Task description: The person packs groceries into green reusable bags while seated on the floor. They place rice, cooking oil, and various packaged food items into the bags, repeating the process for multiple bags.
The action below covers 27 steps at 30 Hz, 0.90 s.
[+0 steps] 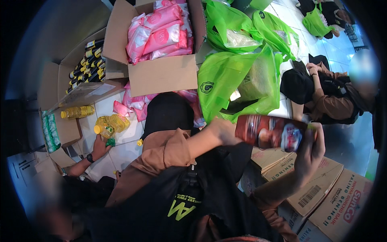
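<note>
Near open green bag (225, 74) | right grip (314, 151): holding red packet (270, 132) edge | left grip (226, 131): opposite edge, apparently

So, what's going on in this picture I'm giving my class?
Someone is holding a reddish-brown packet up between their left hand and right hand. An open green bag sits in front of them, next to a cardboard box of pink packets. At left, another person's hand is beside yellow bottles on the floor.
</note>
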Tool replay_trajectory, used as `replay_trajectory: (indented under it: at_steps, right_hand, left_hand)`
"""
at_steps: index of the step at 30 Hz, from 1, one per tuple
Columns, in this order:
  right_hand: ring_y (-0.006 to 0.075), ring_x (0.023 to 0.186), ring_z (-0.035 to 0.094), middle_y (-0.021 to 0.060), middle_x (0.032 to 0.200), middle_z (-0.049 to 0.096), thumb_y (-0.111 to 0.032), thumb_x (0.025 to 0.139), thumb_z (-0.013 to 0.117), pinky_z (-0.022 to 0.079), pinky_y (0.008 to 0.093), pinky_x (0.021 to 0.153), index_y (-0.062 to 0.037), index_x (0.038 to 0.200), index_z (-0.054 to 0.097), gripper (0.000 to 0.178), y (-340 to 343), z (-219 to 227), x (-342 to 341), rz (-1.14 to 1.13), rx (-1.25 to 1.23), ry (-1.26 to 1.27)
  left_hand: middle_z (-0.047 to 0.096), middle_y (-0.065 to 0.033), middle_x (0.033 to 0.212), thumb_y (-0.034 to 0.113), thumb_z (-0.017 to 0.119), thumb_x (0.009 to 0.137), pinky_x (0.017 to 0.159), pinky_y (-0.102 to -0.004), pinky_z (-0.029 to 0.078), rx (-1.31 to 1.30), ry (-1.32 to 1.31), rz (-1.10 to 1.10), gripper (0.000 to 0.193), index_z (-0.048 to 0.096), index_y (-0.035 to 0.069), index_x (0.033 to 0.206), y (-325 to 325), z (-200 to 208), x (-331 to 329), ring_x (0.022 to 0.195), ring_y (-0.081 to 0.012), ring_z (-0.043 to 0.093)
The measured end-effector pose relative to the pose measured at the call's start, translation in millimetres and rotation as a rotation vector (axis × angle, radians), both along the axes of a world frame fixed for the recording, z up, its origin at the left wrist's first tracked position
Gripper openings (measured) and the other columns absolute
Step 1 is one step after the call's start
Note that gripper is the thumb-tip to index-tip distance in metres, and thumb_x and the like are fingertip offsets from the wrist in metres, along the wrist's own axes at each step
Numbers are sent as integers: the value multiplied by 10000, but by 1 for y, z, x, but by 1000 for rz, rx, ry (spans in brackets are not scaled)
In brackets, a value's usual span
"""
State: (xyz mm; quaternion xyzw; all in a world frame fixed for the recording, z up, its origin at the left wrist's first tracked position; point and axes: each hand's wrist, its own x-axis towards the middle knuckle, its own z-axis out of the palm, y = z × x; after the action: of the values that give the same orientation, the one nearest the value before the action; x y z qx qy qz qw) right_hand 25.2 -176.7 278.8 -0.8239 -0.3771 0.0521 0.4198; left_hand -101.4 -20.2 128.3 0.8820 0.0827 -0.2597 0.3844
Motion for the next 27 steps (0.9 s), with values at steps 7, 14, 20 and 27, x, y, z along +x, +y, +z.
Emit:
replay_trajectory:
  at_steps: [7, 14, 20, 27]
  right_hand:
    - [404, 730, 645, 263, 838, 634, -89, 942, 561, 504, 454, 657, 33, 1022, 602, 151, 79, -116, 14, -192, -580, -130]
    - [381, 926, 692, 273, 988, 679, -58, 889, 530, 546, 475, 773, 1, 1102, 635, 244, 95, -160, 51, -306, -730, 92]
    - [401, 824, 704, 280, 982, 675, -15, 880, 506, 594, 483, 627, 50, 1092, 618, 248, 78, -179, 72, -415, -665, 298]
    - [436, 853, 690, 363, 1016, 629, 18, 853, 485, 546, 480, 807, 47, 1197, 543, 350, 81, -218, 45, -302, -563, 223]
  left_hand:
    - [715, -19, 716, 162, 623, 777, 637, -376, 442, 478, -325, 183, 138, 741, 196, 713, -50, -17, -29, 684, -197, 691]
    - [611, -140, 901, 50, 612, 719, 786, -475, 478, 346, -606, 928, 191, 637, 60, 908, 43, 20, -165, 914, -355, 598]
    - [551, -215, 1253, 33, 707, 719, 957, -425, 461, 124, 27, 763, 515, 579, 92, 1214, 74, -107, -320, 1145, -433, 539]
    - [637, -192, 981, 63, 743, 699, 821, -429, 498, 348, 75, 641, 385, 618, 36, 1062, 71, -139, -332, 971, -406, 606]
